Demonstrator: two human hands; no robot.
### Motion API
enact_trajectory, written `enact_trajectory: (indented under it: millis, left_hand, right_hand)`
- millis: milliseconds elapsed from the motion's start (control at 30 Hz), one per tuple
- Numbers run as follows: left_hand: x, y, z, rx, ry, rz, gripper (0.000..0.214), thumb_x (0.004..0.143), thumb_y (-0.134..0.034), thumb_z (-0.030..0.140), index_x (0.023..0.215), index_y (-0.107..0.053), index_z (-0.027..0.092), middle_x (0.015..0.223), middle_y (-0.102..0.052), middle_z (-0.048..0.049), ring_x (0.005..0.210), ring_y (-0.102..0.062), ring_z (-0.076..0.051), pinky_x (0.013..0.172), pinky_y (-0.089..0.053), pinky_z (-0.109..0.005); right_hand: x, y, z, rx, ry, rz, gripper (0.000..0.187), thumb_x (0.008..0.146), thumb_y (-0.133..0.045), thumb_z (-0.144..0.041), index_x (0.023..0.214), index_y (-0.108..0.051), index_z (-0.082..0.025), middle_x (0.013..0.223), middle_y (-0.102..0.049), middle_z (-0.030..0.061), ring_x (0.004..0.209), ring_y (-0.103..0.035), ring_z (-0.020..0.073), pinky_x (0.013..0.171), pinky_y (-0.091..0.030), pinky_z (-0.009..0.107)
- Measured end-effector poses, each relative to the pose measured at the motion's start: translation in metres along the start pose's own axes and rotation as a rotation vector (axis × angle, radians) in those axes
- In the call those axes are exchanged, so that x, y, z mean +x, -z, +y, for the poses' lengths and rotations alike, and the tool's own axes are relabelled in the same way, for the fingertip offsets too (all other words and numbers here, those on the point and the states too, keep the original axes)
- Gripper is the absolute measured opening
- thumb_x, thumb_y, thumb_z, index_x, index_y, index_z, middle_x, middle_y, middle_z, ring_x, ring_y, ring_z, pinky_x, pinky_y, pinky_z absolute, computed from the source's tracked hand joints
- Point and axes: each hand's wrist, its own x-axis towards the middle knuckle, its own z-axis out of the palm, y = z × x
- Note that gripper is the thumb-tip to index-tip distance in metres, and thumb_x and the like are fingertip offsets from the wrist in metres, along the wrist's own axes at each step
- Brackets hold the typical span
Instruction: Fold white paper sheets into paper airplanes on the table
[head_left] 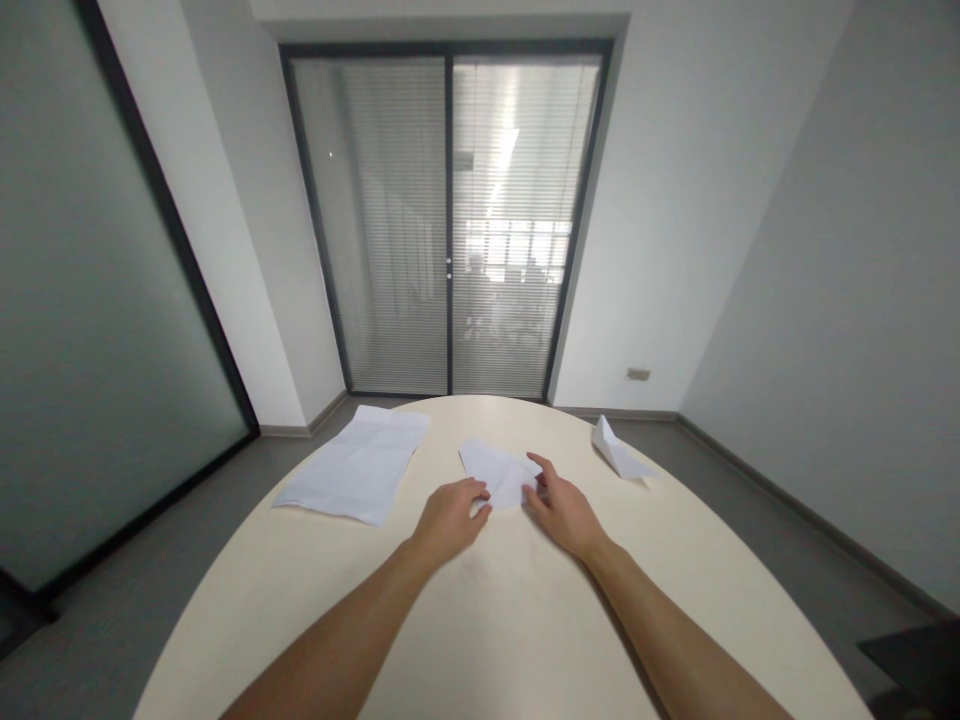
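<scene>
Centre of table (480, 620), between left hand (450, 520) and right hand (564, 515): folded paper (501, 472). Left of it, flat sheets (360, 465); right, paper plane (616, 452); behind, sliding doors (448, 220).

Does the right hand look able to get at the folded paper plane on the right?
Probably yes: the paper plane lies just beyond the right hand, nothing standing between them.

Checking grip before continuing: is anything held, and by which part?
The left hand seems to pinch the folded paper at its near edge; the right hand rests fingers on its right edge.
</scene>
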Motion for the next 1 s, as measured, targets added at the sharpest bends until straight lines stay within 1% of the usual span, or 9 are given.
enact_trajectory:
  millis: [100, 200, 300, 400, 467, 633, 767, 867, 1000]
  left_hand:
    - [-0.001, 0.0, 0.0, -0.011, -0.024, -0.011, 0.027, 0.088, -0.06, 0.028, 0.113, -0.068, 0.023, 0.118, -0.071, -0.0034, 0.108, -0.066, -0.022, 0.1, -0.048, -0.034]
    - [-0.001, -0.001, 0.0, -0.019, -0.036, -0.015, 0.033, 0.088, -0.059, 0.028, 0.121, -0.064, 0.023, 0.121, -0.07, -0.0041, 0.109, -0.065, -0.023, 0.1, -0.047, -0.035]
    - [-0.002, -0.002, 0.0, -0.024, -0.048, -0.013, 0.035, 0.088, -0.06, 0.026, 0.122, -0.063, 0.023, 0.122, -0.069, -0.0046, 0.111, -0.063, -0.023, 0.101, -0.046, -0.036]
    - [-0.002, 0.0, 0.0, -0.021, -0.077, -0.013, 0.033, 0.088, -0.06, 0.026, 0.12, -0.065, 0.022, 0.119, -0.069, -0.0049, 0.109, -0.061, -0.022, 0.1, -0.046, -0.036]
    - [-0.002, 0.001, 0.001, -0.019, -0.107, -0.016, 0.03, 0.088, -0.06, 0.026, 0.118, -0.066, 0.022, 0.115, -0.07, -0.0047, 0.108, -0.06, -0.022, 0.099, -0.046, -0.036]
    - [-0.001, 0.004, 0.005, -0.025, -0.17, -0.024, 0.022, 0.088, -0.062, 0.027, 0.106, -0.073, 0.023, 0.103, -0.069, -0.0054, 0.102, -0.06, -0.023, 0.094, -0.047, -0.036]
    - [-0.001, 0.005, 0.007, -0.044, -0.222, -0.067, 0.018, 0.089, -0.061, 0.026, 0.1, -0.075, 0.024, 0.097, -0.068, -0.0057, 0.097, -0.061, -0.022, 0.093, -0.047, -0.036]
    - [-0.002, 0.004, 0.006, -0.061, -0.246, -0.07, 0.018, 0.088, -0.062, 0.026, 0.102, -0.073, 0.025, 0.105, -0.068, -0.0061, 0.107, -0.06, -0.023, 0.1, -0.045, -0.038]
    - [-0.005, 0.0, 0.003, -0.031, -0.22, -0.088, 0.031, 0.089, -0.061, 0.031, 0.119, -0.066, 0.024, 0.136, -0.059, -0.0082, 0.131, -0.049, -0.027, 0.115, -0.034, -0.046]
  right_hand:
    - [0.0, 0.0, -0.001, 0.025, 0.001, 0.014, 0.06, 0.094, -0.043, -0.036, 0.149, -0.028, -0.019, 0.107, -0.069, 0.0091, 0.09, -0.067, 0.024, 0.078, -0.05, 0.035]
    - [0.0, -0.002, 0.001, 0.072, -0.002, 0.027, 0.062, 0.091, -0.047, -0.032, 0.149, -0.027, -0.019, 0.114, -0.067, 0.0094, 0.086, -0.066, 0.0213, 0.079, -0.051, 0.035]
    - [0.002, -0.004, 0.005, 0.096, 0.035, 0.05, 0.058, 0.087, -0.052, -0.026, 0.143, -0.04, -0.019, 0.123, -0.063, 0.01, 0.093, -0.065, 0.0206, 0.086, -0.052, 0.036]
    - [0.004, -0.004, 0.007, 0.057, 0.147, 0.063, 0.042, 0.085, -0.053, -0.021, 0.127, -0.06, -0.018, 0.125, -0.063, 0.0105, 0.11, -0.06, 0.0233, 0.099, -0.047, 0.038]
    - [0.004, -0.004, 0.006, 0.03, 0.201, 0.037, 0.034, 0.086, -0.053, -0.02, 0.116, -0.069, -0.019, 0.122, -0.065, 0.0103, 0.112, -0.059, 0.0244, 0.102, -0.046, 0.04]
    - [0.004, -0.002, 0.002, 0.027, 0.256, -0.035, 0.031, 0.089, -0.051, -0.021, 0.105, -0.077, -0.023, 0.107, -0.074, 0.0066, 0.103, -0.063, 0.0246, 0.098, -0.048, 0.041]
    - [0.003, 0.0, -0.001, 0.022, 0.265, -0.052, 0.029, 0.089, -0.054, -0.027, 0.106, -0.077, -0.024, 0.108, -0.074, 0.0062, 0.102, -0.064, 0.0255, 0.096, -0.048, 0.042]
    - [0.001, 0.001, -0.005, 0.035, 0.284, -0.083, 0.031, 0.087, -0.059, -0.032, 0.112, -0.075, -0.024, 0.115, -0.073, 0.0068, 0.106, -0.063, 0.0266, 0.097, -0.048, 0.043]
    - [-0.001, 0.003, -0.008, 0.056, 0.348, -0.123, 0.038, 0.086, -0.062, -0.033, 0.122, -0.07, -0.023, 0.126, -0.068, 0.0087, 0.115, -0.06, 0.028, 0.102, -0.046, 0.045]
